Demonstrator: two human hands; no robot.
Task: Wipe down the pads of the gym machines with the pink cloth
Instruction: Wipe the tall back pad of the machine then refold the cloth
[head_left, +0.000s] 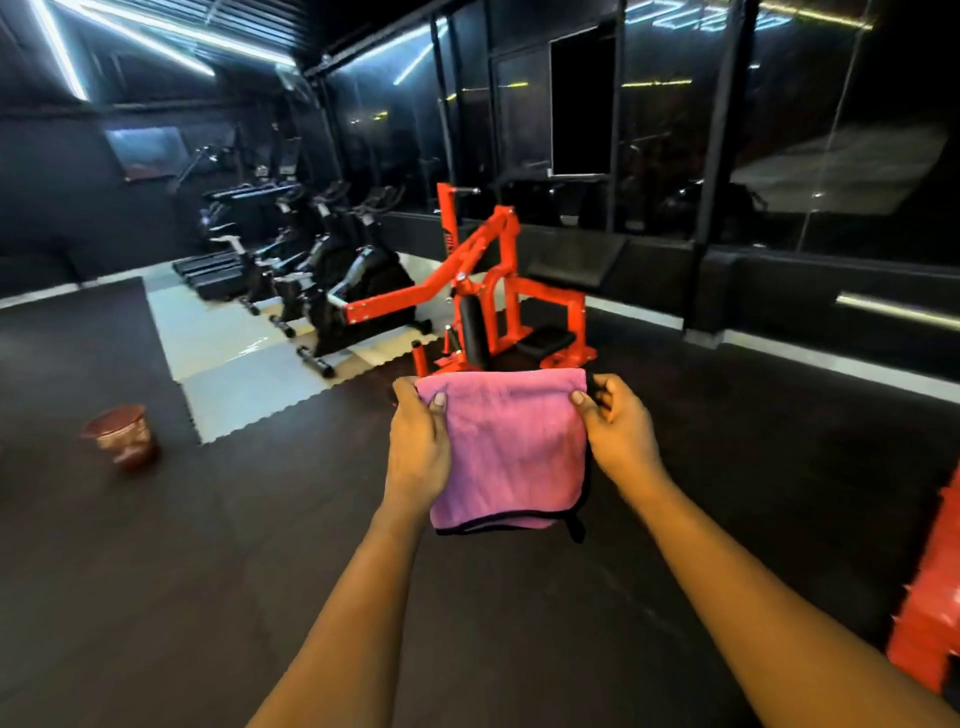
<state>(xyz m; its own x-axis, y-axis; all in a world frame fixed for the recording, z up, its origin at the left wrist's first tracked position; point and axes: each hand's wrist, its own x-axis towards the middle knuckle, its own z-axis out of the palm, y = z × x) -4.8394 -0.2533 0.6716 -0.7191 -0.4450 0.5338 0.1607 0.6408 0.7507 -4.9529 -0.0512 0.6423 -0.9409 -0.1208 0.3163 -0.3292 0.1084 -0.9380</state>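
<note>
A round reddish-brown bucket stood on the dark floor well off to our left; it was too blurred for us to tell what was in it.

We held the folded pink cloth up in front of us, in the air between our two hands. Our left hand pinched its upper left corner, thumb lying on the near face and the fingers curled behind it. Our right hand pinched the upper right corner in the same way, thumb in front, fingers bent round the back. The cloth hung down from the two grips in a soft rectangle.

It looked plush and slightly fuzzy, with a thin black binding along its lower edge and a dark tab at its lower right corner. Just beyond it stood a bright red steel machine of square tubing, with an upright black padded roller and a flat black seat pad; the cloth touched neither. To the left, a row of black exercise bikes stood on pale interlocking mats with toothed edges. Dark glass panels ran behind the machine, and another red frame showed at the right edge.
</note>
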